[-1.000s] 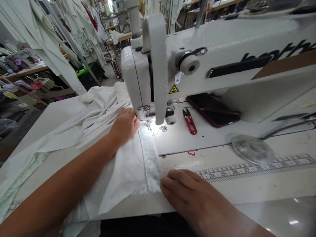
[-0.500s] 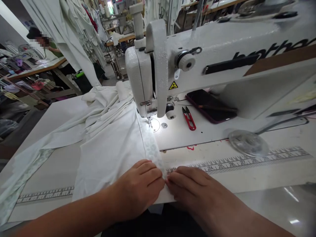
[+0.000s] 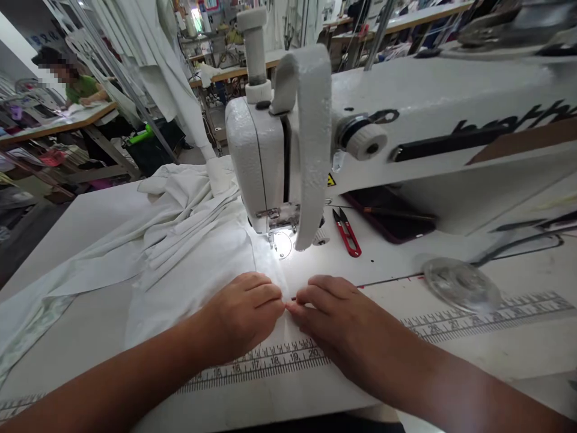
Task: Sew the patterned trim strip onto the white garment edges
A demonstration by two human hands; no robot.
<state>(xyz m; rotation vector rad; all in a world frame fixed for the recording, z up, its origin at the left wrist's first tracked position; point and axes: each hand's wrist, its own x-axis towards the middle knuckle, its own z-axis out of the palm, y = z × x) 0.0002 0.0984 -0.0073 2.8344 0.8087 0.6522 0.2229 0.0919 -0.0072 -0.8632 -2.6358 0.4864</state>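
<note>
**Hands nearer the foot, seam edge pinched**

Left hand and right hand meet fingertip to fingertip, both pinching the white fabric edge. They sit closer to the presser foot at 12 o'clock than 0.5 s ago. Fabric bulk lies at 10 o'clock. Red snips at 1 o'clock, untouched.

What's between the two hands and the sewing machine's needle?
Only white fabric, running from left hand and right hand to the needle, head view.
</note>
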